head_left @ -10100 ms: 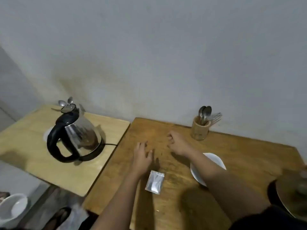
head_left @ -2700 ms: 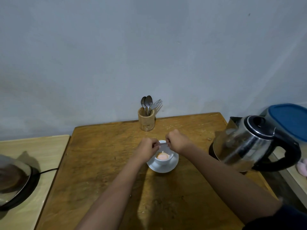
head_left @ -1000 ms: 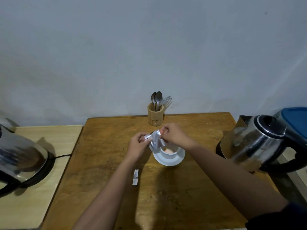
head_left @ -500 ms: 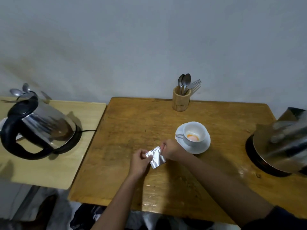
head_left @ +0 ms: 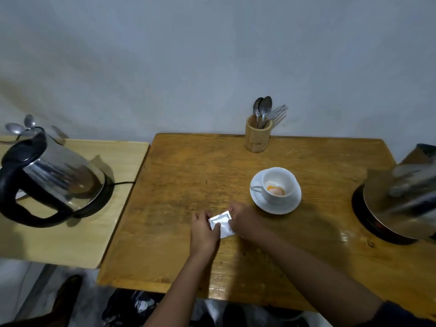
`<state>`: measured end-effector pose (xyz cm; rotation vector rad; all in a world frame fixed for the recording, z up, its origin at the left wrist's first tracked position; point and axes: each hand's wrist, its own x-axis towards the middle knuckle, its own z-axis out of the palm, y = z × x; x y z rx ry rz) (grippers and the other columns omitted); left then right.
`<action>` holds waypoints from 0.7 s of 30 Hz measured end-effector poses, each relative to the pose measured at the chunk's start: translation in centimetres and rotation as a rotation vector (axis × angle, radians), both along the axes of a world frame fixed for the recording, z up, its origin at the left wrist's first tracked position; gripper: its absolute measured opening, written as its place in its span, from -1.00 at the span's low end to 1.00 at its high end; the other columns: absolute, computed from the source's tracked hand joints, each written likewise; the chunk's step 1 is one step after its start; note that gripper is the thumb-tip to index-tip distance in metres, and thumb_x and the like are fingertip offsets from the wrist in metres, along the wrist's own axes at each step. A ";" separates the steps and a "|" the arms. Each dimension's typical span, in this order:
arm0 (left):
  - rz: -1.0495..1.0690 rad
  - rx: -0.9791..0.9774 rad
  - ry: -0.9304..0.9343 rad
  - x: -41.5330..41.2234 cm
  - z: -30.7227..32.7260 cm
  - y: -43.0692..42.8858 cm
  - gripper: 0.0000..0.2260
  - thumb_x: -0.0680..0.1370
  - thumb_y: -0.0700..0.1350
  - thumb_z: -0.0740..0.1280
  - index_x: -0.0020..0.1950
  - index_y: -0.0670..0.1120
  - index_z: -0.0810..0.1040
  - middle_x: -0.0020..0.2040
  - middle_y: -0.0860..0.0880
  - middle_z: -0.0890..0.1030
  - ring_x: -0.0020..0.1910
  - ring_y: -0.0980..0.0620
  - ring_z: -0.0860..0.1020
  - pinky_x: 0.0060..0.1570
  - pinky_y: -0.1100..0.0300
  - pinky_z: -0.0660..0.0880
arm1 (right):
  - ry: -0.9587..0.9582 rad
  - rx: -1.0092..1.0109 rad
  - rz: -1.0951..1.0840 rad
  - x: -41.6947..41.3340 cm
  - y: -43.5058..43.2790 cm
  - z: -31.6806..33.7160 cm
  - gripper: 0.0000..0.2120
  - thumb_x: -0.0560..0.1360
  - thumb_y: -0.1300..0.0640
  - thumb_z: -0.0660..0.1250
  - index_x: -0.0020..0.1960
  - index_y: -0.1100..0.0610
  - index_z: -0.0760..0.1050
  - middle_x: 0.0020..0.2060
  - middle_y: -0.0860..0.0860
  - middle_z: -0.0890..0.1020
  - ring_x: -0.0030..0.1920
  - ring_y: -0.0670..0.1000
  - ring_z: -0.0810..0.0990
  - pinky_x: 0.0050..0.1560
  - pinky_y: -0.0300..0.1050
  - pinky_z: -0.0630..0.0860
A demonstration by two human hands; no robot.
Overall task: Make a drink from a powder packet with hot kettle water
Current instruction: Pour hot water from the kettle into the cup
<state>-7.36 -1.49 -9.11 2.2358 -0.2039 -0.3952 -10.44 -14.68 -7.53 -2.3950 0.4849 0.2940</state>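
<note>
my left hand and right hand both pinch the foil packet. it looks light, crinkly and slippery, so edges grip best.

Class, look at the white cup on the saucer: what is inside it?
Orange-pink powder lies at the bottom of the white cup on its saucer. No water shows. The near wall hides part of the bottom.

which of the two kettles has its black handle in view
The kettle on the left, on the pale side table. Its black handle loops toward the camera. The kettle at the right edge is blurred and cut off by the frame, showing only steel body and dark base.
</note>
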 end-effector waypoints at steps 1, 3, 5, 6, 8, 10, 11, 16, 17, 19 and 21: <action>-0.010 0.018 -0.003 -0.1 -0.1 -0.1 -0.77 0.44 -0.22 0.34 0.07 -0.18 0.46 0.06 -0.11 0.40 -0.12 -0.04 0.45 -0.09 0.18 0.37 | -0.004 -0.004 0.011 -0.1 0.0 0.0 -0.83 0.40 0.25 0.30 -0.02 0.18 0.42 -0.05 0.16 0.58 -0.11 0.13 0.53 -0.14 0.00 0.51; -0.015 0.059 0.002 -0.1 -0.1 -0.2 -0.75 0.44 -0.24 0.32 0.11 -0.20 0.46 0.12 -0.15 0.41 0.00 -0.08 0.45 -0.03 0.19 0.35 | 0.002 0.005 0.052 -0.3 -0.1 0.3 -0.81 0.42 0.26 0.30 0.02 0.23 0.43 0.00 0.18 0.58 -0.07 0.15 0.52 -0.12 -0.02 0.48; -0.003 0.111 0.000 0.1 0.2 -0.4 -0.74 0.43 -0.27 0.30 0.11 -0.23 0.46 0.15 -0.19 0.39 0.11 -0.13 0.41 0.02 0.20 0.32 | -0.022 0.027 0.093 -0.7 -0.4 0.7 -0.86 0.43 0.28 0.29 -0.01 0.24 0.44 -0.03 0.20 0.57 -0.13 0.10 0.46 -0.22 -0.17 0.38; 0.006 0.135 -0.019 0.3 0.5 -0.6 -0.74 0.42 -0.29 0.29 0.10 -0.24 0.46 0.15 -0.21 0.39 0.15 -0.16 0.39 0.05 0.17 0.32 | -0.043 0.046 0.088 -0.9 -0.6 1.1 -0.90 0.44 0.29 0.27 -0.04 0.24 0.44 -0.10 0.21 0.57 -0.16 0.08 0.44 -0.28 -0.22 0.32; 0.026 0.139 -0.061 0.9 1.2 -1.3 -0.77 0.44 -0.30 0.27 0.08 -0.27 0.46 0.14 -0.25 0.41 0.17 -0.21 0.39 0.13 0.07 0.34 | -0.097 0.106 0.013 -1.2 -1.2 2.6 -0.88 0.46 0.28 0.24 -0.04 0.29 0.48 -0.24 0.17 0.54 -0.21 0.06 0.44 -0.28 -0.17 0.33; 0.019 0.083 -0.079 1.8 2.1 -2.8 -0.80 0.48 -0.29 0.24 0.09 -0.29 0.48 0.13 -0.27 0.45 0.15 -0.21 0.42 0.13 0.05 0.36 | -0.181 0.162 -0.105 -1.4 -2.3 4.9 -0.86 0.45 0.26 0.24 -0.03 0.26 0.52 -0.32 0.07 0.54 -0.24 0.01 0.47 -0.20 -0.11 0.43; -0.004 0.046 -0.085 2.3 2.6 -3.7 -0.81 0.50 -0.28 0.23 0.08 -0.29 0.49 0.12 -0.27 0.47 0.14 -0.21 0.44 0.12 0.07 0.36 | -0.239 0.176 -0.167 -1.6 -3.0 6.3 -0.86 0.45 0.24 0.25 -0.04 0.23 0.54 -0.33 0.05 0.55 -0.24 0.00 0.49 -0.18 -0.10 0.45; -0.057 -0.111 0.009 3.3 4.7 -8.5 -0.74 0.57 -0.18 0.17 0.17 -0.31 0.47 0.19 -0.28 0.48 0.17 -0.22 0.46 0.15 0.05 0.38 | -0.589 0.051 -0.507 -4.2 -9.5 13.7 -0.94 0.49 0.12 0.30 -0.13 0.08 0.54 -0.26 -0.02 0.57 -0.24 -0.06 0.49 -0.22 -0.13 0.40; -0.060 -0.143 0.061 3.3 4.7 -9.2 -0.72 0.58 -0.17 0.16 0.20 -0.30 0.45 0.22 -0.28 0.46 0.20 -0.23 0.45 0.19 0.03 0.37 | -0.668 0.016 -0.571 -5.2 -11.3 15.1 -0.94 0.48 0.14 0.31 -0.13 0.09 0.54 -0.27 -0.01 0.57 -0.25 -0.04 0.48 -0.19 -0.12 0.41; -0.098 -0.171 0.117 3.4 4.6 -10.3 -0.70 0.59 -0.14 0.14 0.23 -0.29 0.44 0.24 -0.28 0.45 0.23 -0.24 0.43 0.24 -0.03 0.36 | -0.795 -0.064 -0.698 -7.9 -14.9 17.5 -0.94 0.48 0.17 0.32 -0.13 0.11 0.56 -0.28 0.01 0.58 -0.24 -0.01 0.50 -0.11 -0.07 0.44; -0.129 -0.186 0.140 3.5 4.1 -11.1 -0.70 0.60 -0.12 0.11 0.19 -0.28 0.47 0.19 -0.29 0.49 0.21 -0.25 0.45 0.21 -0.06 0.38 | -0.859 -0.137 -0.822 -11.1 -18.4 19.0 -0.94 0.48 0.15 0.30 -0.11 0.08 0.56 -0.22 0.06 0.62 -0.15 0.06 0.55 -0.09 0.00 0.50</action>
